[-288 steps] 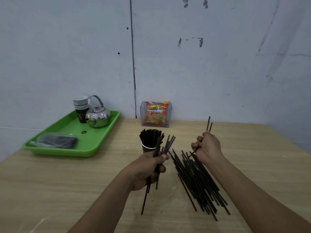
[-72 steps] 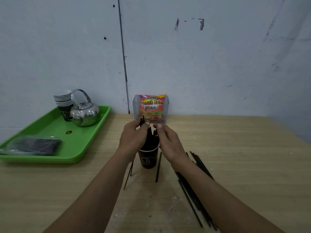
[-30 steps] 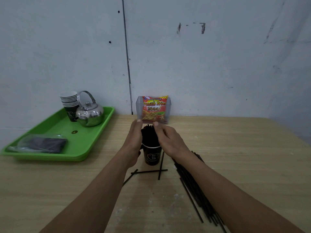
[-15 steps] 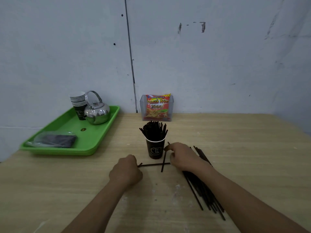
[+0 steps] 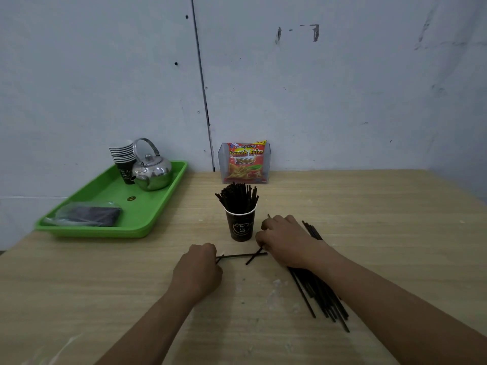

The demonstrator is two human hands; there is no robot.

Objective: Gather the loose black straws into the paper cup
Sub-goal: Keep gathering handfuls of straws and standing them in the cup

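Straws, black and thin, fill the paper cup that stands upright near the middle of the frame on the wooden desk. The straws in the cup stick up and fan out above its white rim.

Head view: the left hand rests on the desk below and left of the cup, curled into a loose fist. Its fingers are at the end of a loose straw that lies flat and runs sideways toward the right hand. I cannot tell if the left hand really grips it. The right hand sits just right of the cup, fingers bent down around a short straw that slants under it and crosses the flat one. It looks closed on that straw.

A pile of loose straws lies on the desk under and behind the right wrist, reaching toward the lower right of the frame.

At the left of the frame sits a green tray. On it are a shiny kettle, a stack of cups and a plastic bag with dark things inside. At the back of the desk, by the wall, a clear box holds a red snack packet.
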